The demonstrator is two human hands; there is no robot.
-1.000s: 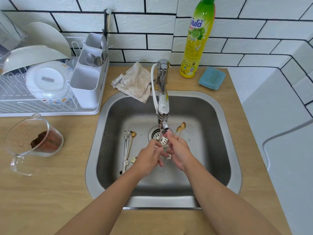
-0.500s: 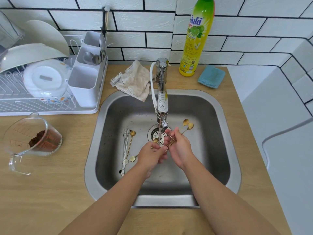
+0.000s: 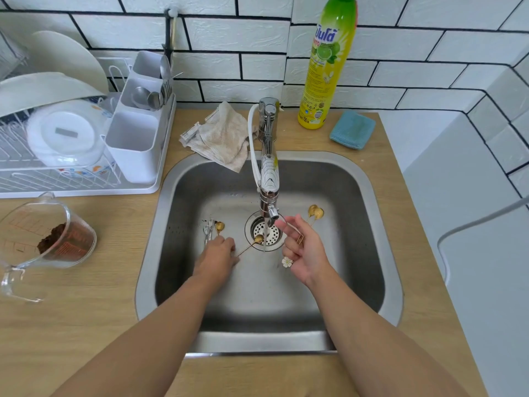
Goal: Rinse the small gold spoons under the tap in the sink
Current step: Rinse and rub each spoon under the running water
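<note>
One small gold spoon held by the left hand at the handle end; bowl sits over the round perforated drain strainer, right at the thin water stream falling from the chrome tap spout. Long axis runs from the hand up and to the right, toward the stream. Left fingers curled round the handle, back of hand to camera, slightly blurred.

Right hand palm-up just right of the stream, pinching a pair of gold spoons by their stems; bowls point up and away to the right, clear of the water. A white flower-shaped charm shows at the heel of that hand.

More cutlery, one gold bowl among steel pieces, lies on the sink floor just above the left hand, which is the nearer hand to it.

Stainless steel sink basin, set in a light wooden counter. Behind: beige cloth, yellow-green dish soap bottle, blue sponge. Left: white dish rack, glass measuring jug with brown contents.
</note>
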